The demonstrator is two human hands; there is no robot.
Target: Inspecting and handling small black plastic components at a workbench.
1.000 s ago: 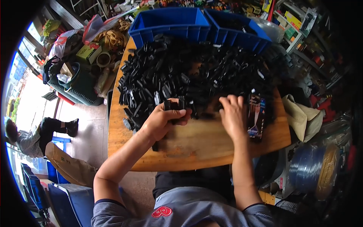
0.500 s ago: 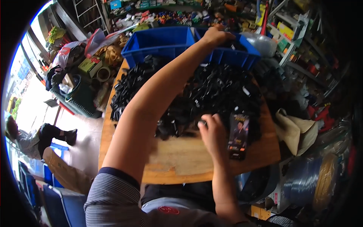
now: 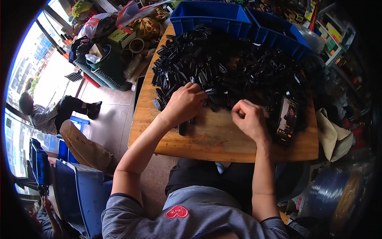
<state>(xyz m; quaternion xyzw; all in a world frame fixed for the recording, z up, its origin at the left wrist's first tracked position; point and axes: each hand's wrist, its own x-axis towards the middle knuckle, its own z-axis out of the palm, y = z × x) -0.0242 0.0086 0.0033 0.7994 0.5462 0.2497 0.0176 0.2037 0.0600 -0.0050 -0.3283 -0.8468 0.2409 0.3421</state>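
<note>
A heap of small black plastic parts (image 3: 223,65) covers the far half of the wooden table (image 3: 223,149). My left hand (image 3: 184,102) is at the heap's near edge, its fingers bent down and closed among the parts; what they grip is hidden. To the right, my right hand (image 3: 251,118) hovers by the same edge with curled fingers, and a small dark piece shows between thumb and forefinger. Beside it lies a phone (image 3: 287,119) with a lit screen. A dark piece (image 3: 182,128) lies on the wood under my left wrist.
Two blue bins (image 3: 211,20) stand behind the heap; the right one (image 3: 278,34) holds dark parts. Bags and a dark green basket (image 3: 104,67) sit left of the table. A person (image 3: 51,109) is seated farther left. Spools of clear strand (image 3: 334,191) stand at the lower right.
My left hand has come back from the right blue bin to the heap's near edge. My right hand stays near the front of the heap. The whole view has shifted and turned.
</note>
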